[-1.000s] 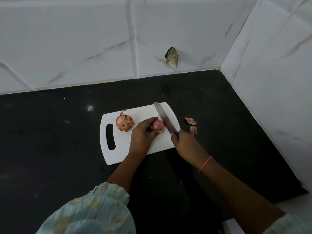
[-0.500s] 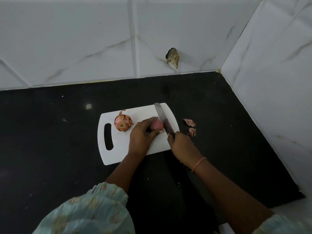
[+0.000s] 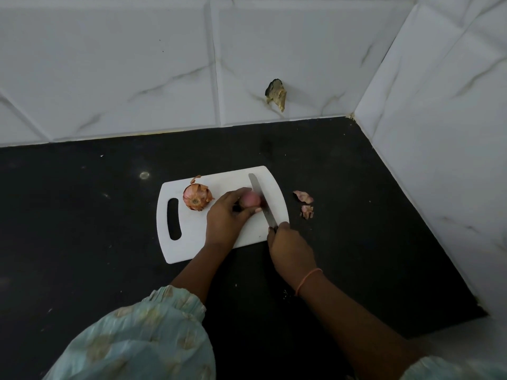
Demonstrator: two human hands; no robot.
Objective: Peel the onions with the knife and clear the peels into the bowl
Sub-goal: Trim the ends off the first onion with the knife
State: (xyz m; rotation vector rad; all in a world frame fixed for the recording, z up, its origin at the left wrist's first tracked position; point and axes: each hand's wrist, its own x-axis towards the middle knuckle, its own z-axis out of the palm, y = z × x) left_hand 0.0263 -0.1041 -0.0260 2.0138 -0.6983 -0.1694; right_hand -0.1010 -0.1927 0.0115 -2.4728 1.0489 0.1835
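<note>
Pink onion (image 3: 251, 200) gripped by left hand (image 3: 226, 219) on cutting board (image 3: 192, 237); knife (image 3: 262, 200), clasped by right hand (image 3: 290, 249), laid against its right side.

Board (image 3: 219, 234): on desk (image 3: 82, 215).
Unpeeled onion (image 3: 197, 197): on board, left of held onion (image 3: 251, 200).
Peels (image 3: 304, 202): on desk, right of board.

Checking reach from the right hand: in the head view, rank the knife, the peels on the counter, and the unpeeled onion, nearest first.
From the right hand:
1. Knife, gripped in it.
2. Peels, on the counter right of the board.
3. Unpeeled onion, on the board's left part.
</note>
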